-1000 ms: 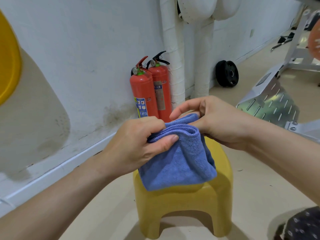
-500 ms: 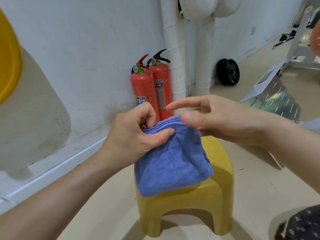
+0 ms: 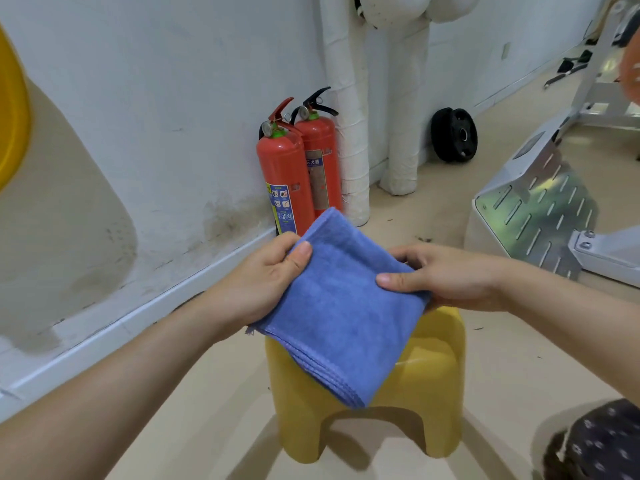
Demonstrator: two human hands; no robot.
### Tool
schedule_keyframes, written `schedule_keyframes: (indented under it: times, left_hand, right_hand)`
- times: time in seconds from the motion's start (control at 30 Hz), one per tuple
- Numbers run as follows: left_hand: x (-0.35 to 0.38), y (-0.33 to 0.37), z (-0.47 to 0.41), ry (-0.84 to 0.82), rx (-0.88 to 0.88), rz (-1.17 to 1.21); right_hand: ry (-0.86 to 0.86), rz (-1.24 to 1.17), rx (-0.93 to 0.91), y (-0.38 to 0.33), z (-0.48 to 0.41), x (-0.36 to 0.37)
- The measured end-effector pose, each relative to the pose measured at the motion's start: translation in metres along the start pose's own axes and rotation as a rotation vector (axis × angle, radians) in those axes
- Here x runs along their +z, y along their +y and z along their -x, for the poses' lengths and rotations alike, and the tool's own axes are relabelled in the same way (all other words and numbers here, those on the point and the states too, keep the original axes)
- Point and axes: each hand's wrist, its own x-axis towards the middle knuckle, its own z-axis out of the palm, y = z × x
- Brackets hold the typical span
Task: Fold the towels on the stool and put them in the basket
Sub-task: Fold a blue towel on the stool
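Observation:
A blue towel (image 3: 341, 306), folded into a flat square of several layers, is held level above the yellow plastic stool (image 3: 426, 382). My left hand (image 3: 263, 282) grips its left edge, thumb on top and fingers underneath. My right hand (image 3: 446, 277) holds the right edge the same way, thumb pressed on the upper face. The towel's near corner hangs over the stool's front. No basket is in view, apart from a yellow rim (image 3: 12, 109) at the far left edge that I cannot identify.
Two red fire extinguishers (image 3: 298, 171) stand against the white wall behind the stool, beside white wrapped pipes (image 3: 349, 133). A black weight plate (image 3: 453, 135) leans on the wall. A perforated metal machine base (image 3: 540, 209) sits right. Dark patterned fabric (image 3: 602, 445) shows bottom right.
The towel went from a bunched fold hanging from my left hand to a flat square. My right hand came back onto its right edge, and both hands dropped lower.

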Motion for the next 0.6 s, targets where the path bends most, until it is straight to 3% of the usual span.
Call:
schedule_keyframes:
  times: [0.1, 0.27, 0.5, 0.6]
  left_hand:
    - [0.022, -0.032, -0.012, 0.047, -0.111, 0.037]
    - [0.040, -0.067, -0.043, 0.047, -0.031, -0.271]
    - [0.045, -0.053, -0.089, -0.019, 0.268, -0.751]
    - [0.054, -0.050, -0.098, -0.025, 0.326, -0.918]
  right_hand:
    - [0.180, -0.037, 0.138, 0.016, -0.017, -0.004]
    - [0.491, 0.323, 0.195, 0.044, -0.045, 0.014]
    - [0.451, 0.709, 0.214, 0.039, -0.040, 0.020]
    - [0.535, 1.136, 0.114, 0.035, -0.039, 0.022]
